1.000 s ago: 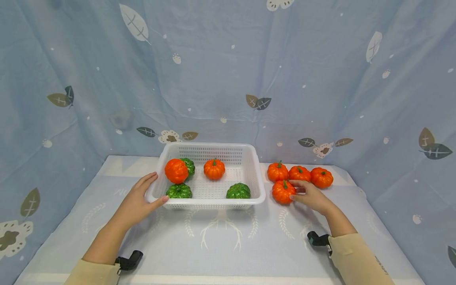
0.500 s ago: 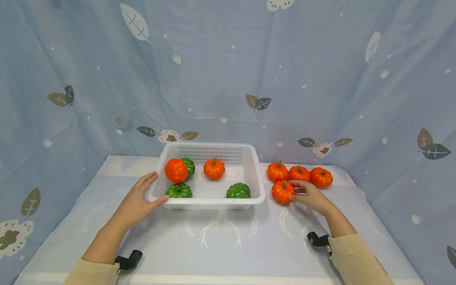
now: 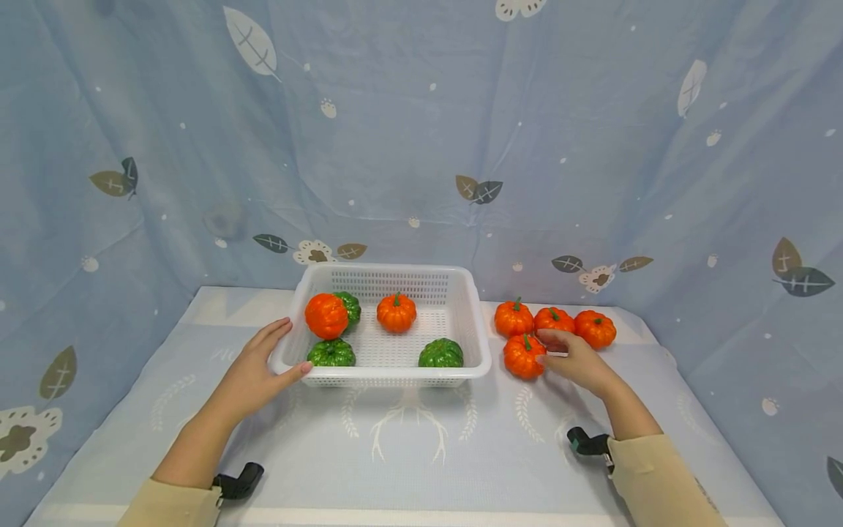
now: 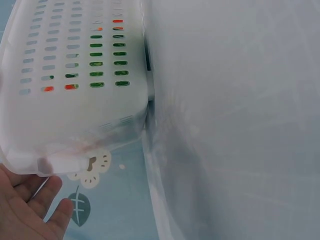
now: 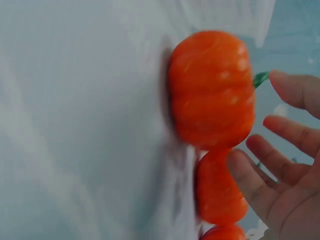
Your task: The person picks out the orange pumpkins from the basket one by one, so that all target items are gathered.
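My left hand (image 3: 253,380) rests at the left front corner of a white plastic basket (image 3: 395,372), fingers spread along its rim. In the left wrist view the loose fingers (image 4: 42,200) lie by the basket's edge. My right hand (image 3: 579,366) is beside the nearest small orange pumpkin (image 3: 523,357) on the table. In the right wrist view its fingers (image 5: 285,132) are spread around the pumpkin's (image 5: 212,90) stem side without gripping it; whether any finger touches it, I cannot tell.
Inside the basket, an orange pumpkin (image 3: 326,316) sits against green pumpkins (image 3: 332,353); another orange one (image 3: 396,313) is near the middle and a green one (image 3: 441,353) at front right. Three orange pumpkins (image 3: 555,320) line the table's back edge, before a blue curtain (image 3: 421,146).
My right hand's fingers have lifted and loosened slightly beside the nearest pumpkin. My left hand, the basket and the pumpkins stay practically where they were.
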Available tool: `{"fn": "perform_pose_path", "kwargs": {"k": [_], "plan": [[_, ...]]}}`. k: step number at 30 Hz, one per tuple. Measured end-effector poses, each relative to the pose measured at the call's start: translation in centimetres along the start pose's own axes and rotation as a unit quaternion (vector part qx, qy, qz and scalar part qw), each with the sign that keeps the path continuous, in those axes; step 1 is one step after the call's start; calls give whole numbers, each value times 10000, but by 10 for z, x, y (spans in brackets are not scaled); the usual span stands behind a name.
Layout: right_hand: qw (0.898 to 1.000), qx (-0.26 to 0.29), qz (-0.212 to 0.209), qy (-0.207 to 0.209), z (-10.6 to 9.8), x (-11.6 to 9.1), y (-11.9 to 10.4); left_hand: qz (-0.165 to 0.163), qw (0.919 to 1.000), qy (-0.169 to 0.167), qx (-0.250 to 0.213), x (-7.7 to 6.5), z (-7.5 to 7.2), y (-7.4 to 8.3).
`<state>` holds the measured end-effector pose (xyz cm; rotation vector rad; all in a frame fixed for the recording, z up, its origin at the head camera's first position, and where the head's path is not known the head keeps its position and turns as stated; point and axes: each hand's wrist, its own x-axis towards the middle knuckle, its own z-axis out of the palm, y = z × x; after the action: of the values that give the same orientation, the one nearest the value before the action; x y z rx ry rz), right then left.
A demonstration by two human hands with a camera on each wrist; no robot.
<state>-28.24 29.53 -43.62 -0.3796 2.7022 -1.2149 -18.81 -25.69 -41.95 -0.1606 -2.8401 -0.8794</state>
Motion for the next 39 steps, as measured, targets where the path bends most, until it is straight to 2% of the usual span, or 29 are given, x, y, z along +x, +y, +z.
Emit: {"fn": "perform_pose_path", "kwargs": {"k": [4, 8, 14, 18, 22, 27, 34, 39], "plan": [[9995, 8, 205, 241, 0, -2, -18, 16, 10000, 18, 1, 0, 1, -2], [9992, -75, 150, 366, 2, -4, -40, 53, 10000, 41, -14, 0, 2, -3], [9987, -330, 111, 367, 1, -9, -77, 114, 9999, 15, -52, -2, 4, -2], [9988, -438, -97, 210, -1, -4, -104, 139, 9999, 53, -23, -2, 4, -3], [9974, -562, -441, -13, 0, 9, -132, 161, 9998, 81, -22, -1, 4, -5], [9957, -510, -617, -465, 9, 30, -162, 172, 9998, 75, -10, 0, 3, -5], [9917, -232, -668, -1070, 24, 67, -182, 147, 9999, 62, 2, 0, 4, -6], [9876, -347, -687, -1367, 36, 94, -191, 113, 9999, 50, 28, 0, 5, -7]]}}
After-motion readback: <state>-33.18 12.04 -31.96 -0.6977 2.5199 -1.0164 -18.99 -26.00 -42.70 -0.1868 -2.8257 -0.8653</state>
